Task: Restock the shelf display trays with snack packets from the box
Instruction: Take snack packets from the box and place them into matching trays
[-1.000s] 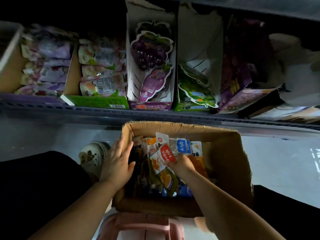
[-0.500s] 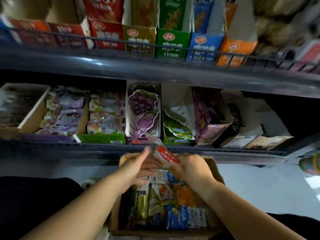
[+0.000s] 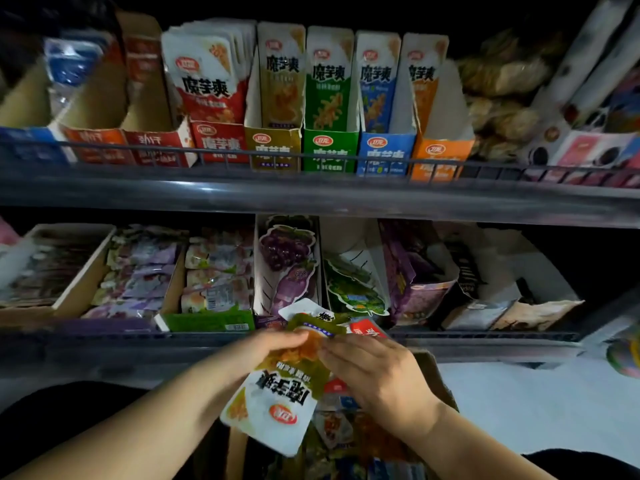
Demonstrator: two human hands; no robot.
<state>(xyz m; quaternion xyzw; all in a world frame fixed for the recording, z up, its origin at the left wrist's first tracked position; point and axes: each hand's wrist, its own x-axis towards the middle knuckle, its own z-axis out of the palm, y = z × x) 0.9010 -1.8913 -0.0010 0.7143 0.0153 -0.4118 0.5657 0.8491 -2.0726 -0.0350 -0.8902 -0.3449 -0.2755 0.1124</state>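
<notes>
The left fingers point(image 3: 294, 339) pinch the upper end of an olive-yellow snack packet point(image 3: 277, 407). The right fingers point(image 3: 332, 353) grasp the same packet from the other side, at its orange-printed middle. The packet hangs upside down between the left hand point(image 3: 263, 351) and the right hand point(image 3: 377, 375), white end lowest and tilted down to the left. Two more packets poke out behind its top edge, a white-topped packet point(image 3: 303, 311) and a red packet point(image 3: 367, 329); I cannot tell which hand holds them.

Under the hands stands the cardboard box point(image 3: 438, 379), its right wall showing past the right wrist, with loose packets point(image 3: 334, 429) of mixed colours inside.

Just beyond the hands, at the front edge of the lower shelf point(image 3: 138, 344), stand a grape-printed tray point(image 3: 287, 261) and beside it a green-leaf tray point(image 3: 349, 285).

Behind the wire rail of the upper shelf point(image 3: 311, 197), five display trays stand side by side: a red tray point(image 3: 218, 143), a yellow tray point(image 3: 273, 148), a green tray point(image 3: 329, 150), a blue tray point(image 3: 382, 152) and an orange tray point(image 3: 440, 155). The red tray is packed with red-and-white packets point(image 3: 207, 74). Each of the other four shows one upright printed face at its back.
</notes>
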